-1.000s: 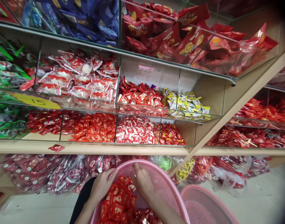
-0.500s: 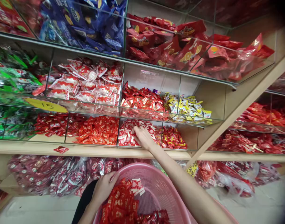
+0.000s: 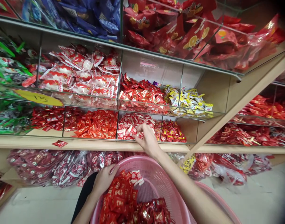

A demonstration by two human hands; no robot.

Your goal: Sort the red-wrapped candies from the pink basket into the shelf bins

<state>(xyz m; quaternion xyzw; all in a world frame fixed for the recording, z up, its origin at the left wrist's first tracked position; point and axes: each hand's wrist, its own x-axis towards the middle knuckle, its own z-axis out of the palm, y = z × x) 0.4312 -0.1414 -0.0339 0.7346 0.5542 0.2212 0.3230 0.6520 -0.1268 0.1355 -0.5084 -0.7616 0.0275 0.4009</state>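
Note:
My left hand (image 3: 105, 178) grips the left rim of a pink plastic basket (image 3: 172, 180), fingers over the edge. My right hand (image 3: 147, 139) is at the front of a bin of red-and-white wrapped candies (image 3: 126, 127) on the lower shelf. Its fingers are curled, with bits of red-and-white wrapper showing between thumb and fingertips; how many candies it holds is hidden. In the basket lie orange-red candy packets (image 3: 119, 197), a few red-and-white candies (image 3: 136, 177) and dark red shiny candies (image 3: 154, 211).
Clear dividers split the shelves into candy bins. A loose red candy (image 3: 59, 143) lies on the wooden shelf edge (image 3: 86, 143). A yellow tag (image 3: 38, 97) reads 15. Bagged candies (image 3: 37, 166) sit below. A slanted wooden post (image 3: 217, 121) stands right. Another pink rim (image 3: 217, 199) shows beside the basket.
My right hand has drawn back toward the bin's front edge, its fingers now around red-and-white candy. My left hand stays on the basket rim. The view has shifted slightly.

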